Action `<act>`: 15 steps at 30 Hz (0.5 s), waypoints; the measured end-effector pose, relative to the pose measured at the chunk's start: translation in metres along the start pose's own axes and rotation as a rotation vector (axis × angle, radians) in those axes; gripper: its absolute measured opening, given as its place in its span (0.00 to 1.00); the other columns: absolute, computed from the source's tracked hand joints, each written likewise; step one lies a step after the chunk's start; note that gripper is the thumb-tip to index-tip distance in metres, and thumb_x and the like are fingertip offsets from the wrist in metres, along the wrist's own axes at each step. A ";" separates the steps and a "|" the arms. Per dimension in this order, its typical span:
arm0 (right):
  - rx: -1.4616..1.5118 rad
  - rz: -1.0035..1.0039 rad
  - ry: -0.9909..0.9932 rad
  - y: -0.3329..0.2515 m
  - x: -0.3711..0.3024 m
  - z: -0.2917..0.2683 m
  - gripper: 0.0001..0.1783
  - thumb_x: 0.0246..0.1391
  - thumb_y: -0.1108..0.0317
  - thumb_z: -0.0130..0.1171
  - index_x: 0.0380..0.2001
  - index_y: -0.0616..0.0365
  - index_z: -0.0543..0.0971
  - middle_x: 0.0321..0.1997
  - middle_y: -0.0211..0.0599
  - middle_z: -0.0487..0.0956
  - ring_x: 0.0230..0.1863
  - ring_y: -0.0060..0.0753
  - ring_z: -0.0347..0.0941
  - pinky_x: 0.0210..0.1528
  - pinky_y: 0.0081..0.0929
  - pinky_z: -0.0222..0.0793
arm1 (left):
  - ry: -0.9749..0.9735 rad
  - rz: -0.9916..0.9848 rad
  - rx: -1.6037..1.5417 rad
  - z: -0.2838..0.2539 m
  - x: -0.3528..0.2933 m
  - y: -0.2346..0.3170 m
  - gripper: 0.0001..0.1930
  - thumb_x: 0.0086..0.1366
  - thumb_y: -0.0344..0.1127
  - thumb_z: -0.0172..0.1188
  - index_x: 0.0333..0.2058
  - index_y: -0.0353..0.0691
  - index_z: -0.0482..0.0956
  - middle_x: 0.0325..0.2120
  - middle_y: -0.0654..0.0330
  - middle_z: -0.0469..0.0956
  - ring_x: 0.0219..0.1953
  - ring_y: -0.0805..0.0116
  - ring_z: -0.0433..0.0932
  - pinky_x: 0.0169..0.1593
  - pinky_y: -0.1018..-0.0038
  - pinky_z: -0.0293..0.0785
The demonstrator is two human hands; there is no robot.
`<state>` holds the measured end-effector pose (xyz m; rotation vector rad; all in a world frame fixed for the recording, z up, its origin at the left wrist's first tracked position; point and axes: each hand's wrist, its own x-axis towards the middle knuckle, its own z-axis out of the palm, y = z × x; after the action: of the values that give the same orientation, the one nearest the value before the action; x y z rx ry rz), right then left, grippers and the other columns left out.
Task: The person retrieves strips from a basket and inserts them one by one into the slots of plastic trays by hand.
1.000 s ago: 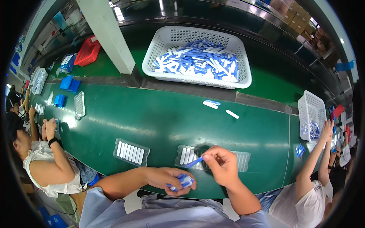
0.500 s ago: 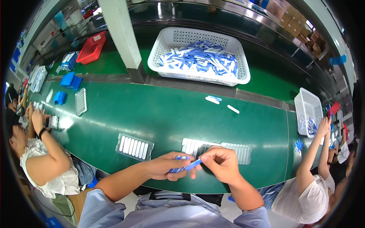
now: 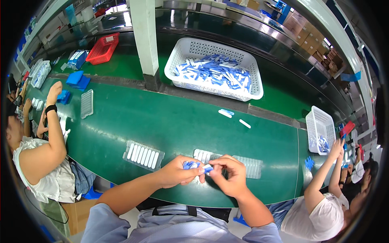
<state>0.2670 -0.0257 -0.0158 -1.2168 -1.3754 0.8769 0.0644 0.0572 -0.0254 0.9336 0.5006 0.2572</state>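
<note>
From the head camera, the left hand (image 3: 178, 173) was curled shut around a small bunch of blue-and-white plastic sticks (image 3: 190, 165), at the near edge of the green belt (image 3: 178, 121). The right hand (image 3: 229, 176) met it, thumb and forefinger pinched on the end of one stick (image 3: 207, 168) poking out of the bunch. The sticks looked light, stiff and smooth, likely easy to let slip, so a pinch near one end seemed the sound hold.

Just behind the hands lay a clear tray (image 3: 239, 164), its slots partly hidden by the fingers; how many were filled could not be told. To its left sat a second clear tray (image 3: 144, 154) with white pieces standing in its slots. Farther back a large white basket (image 3: 214, 69) held a heap of the same sticks, and three loose ones (image 3: 233, 117) lay on the belt before it. A smaller white basket (image 3: 320, 129) stood at the right with a few blue pieces inside, and a red basket (image 3: 103, 48) at far left.
</note>
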 end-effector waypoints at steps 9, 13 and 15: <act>0.237 0.205 0.234 -0.001 0.010 -0.028 0.04 0.56 0.77 0.66 0.34 0.67 0.85 0.26 0.29 0.81 0.25 0.16 0.73 0.29 0.15 0.68 | 0.126 0.126 -0.049 -0.011 0.001 0.002 0.11 0.73 0.32 0.54 0.37 0.29 0.80 0.24 0.59 0.79 0.15 0.84 0.61 0.20 0.82 0.55; -0.119 0.260 -0.288 -0.018 0.027 -0.040 0.03 0.53 0.74 0.68 0.30 0.62 0.84 0.24 0.27 0.82 0.24 0.15 0.74 0.28 0.18 0.69 | 0.179 0.143 -0.031 -0.013 0.000 0.002 0.10 0.73 0.30 0.54 0.39 0.29 0.80 0.27 0.58 0.80 0.15 0.85 0.62 0.19 0.82 0.55; -0.214 0.301 -0.325 -0.011 0.036 -0.036 0.03 0.53 0.74 0.68 0.30 0.62 0.84 0.23 0.28 0.81 0.23 0.15 0.73 0.28 0.18 0.69 | 0.188 0.134 -0.019 -0.010 0.001 0.003 0.10 0.74 0.31 0.54 0.39 0.29 0.81 0.26 0.59 0.80 0.15 0.85 0.61 0.19 0.82 0.55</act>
<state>0.3021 0.0027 0.0093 -1.5219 -1.5998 1.2016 0.0598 0.0659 -0.0279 0.9300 0.6085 0.4733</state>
